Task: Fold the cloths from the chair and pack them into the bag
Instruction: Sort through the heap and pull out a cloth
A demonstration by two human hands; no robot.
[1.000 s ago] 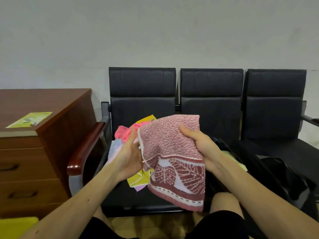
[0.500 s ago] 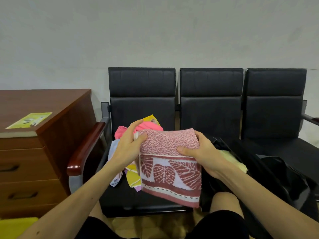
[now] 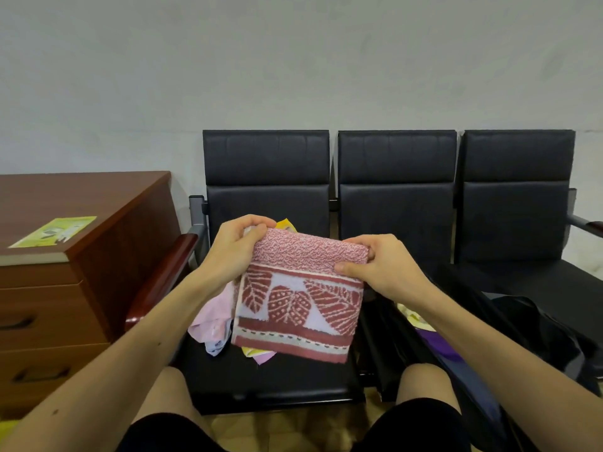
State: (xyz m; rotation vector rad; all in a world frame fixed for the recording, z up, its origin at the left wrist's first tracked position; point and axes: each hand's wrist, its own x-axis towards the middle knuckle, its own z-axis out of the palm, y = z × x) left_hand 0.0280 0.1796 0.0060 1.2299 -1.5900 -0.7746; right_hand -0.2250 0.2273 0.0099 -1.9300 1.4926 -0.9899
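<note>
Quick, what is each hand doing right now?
Left hand: grips the red leaf-pattern towel at its top left corner.
Right hand: pinches the towel's top right corner.

left grip (image 3: pixel 235 252) up, fingers curled round top-left corner of towel (image 3: pixel 303 308) | right grip (image 3: pixel 381 269) level with it, pinching top-right corner, thumb on near face | forearms bare, reaching forward, converging

cloth pile (image 3: pixel 212 318): mostly behind towel (image 3: pixel 300 308) | bag (image 3: pixel 535 321): partly behind right forearm (image 3: pixel 473 340)
</note>
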